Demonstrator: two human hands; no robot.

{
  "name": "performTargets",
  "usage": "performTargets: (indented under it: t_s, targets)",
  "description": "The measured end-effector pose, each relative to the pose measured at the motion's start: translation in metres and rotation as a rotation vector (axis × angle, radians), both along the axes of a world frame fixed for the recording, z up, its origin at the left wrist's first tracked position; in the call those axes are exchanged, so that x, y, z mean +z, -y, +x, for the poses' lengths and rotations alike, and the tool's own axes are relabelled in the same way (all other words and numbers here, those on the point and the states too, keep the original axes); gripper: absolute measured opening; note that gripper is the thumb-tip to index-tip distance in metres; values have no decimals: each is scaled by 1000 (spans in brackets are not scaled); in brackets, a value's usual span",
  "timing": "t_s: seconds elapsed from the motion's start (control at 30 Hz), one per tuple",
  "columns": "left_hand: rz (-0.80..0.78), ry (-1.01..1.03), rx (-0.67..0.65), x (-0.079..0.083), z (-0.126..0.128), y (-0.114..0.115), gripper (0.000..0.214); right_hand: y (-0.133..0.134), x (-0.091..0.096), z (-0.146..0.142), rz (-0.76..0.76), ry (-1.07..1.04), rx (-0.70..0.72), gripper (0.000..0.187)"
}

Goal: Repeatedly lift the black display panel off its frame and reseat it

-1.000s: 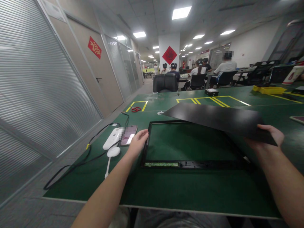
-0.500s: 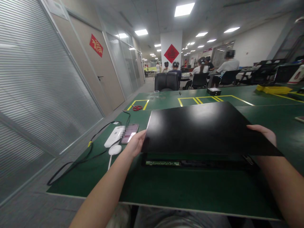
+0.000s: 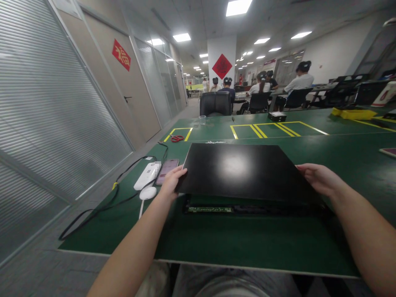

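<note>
A glossy black panel [image 3: 238, 171] lies nearly flat over a black rectangular frame [image 3: 247, 209] on the green table [image 3: 235, 243]. Only the frame's near edge shows, with a narrow green circuit strip [image 3: 210, 209] in it. My left hand [image 3: 171, 183] grips the panel's left near corner with fingers closed on its edge. At the panel's right edge my right hand [image 3: 320, 179] holds it, fingers curled over the top.
Left of the frame lie a phone [image 3: 167, 170], a white power strip [image 3: 147, 175], a white round puck [image 3: 147, 193] and black cables [image 3: 102, 206]. Red scissors [image 3: 177, 138], a small cup [image 3: 202, 119] and a black box [image 3: 276, 116] sit farther back. Several people sit at distant tables.
The black panel, held up at the right by my right hand, swung over the frame and came down almost flat on it. My left hand took its left corner.
</note>
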State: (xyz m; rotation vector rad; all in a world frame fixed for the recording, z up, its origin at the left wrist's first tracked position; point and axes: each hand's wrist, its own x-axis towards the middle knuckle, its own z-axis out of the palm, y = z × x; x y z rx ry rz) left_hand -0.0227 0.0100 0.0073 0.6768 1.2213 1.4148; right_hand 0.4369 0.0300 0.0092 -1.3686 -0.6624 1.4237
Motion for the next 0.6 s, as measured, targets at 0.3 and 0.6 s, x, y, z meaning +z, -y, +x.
performTargets:
  t_s: [0.3,0.6]
  targets:
    - [73,-5,60,0,1,2,32,-5,-2,1,3,157,-65,37]
    - [119,-141,-46,-18,8,3,41,-7,-7,7,1,333,-115,30]
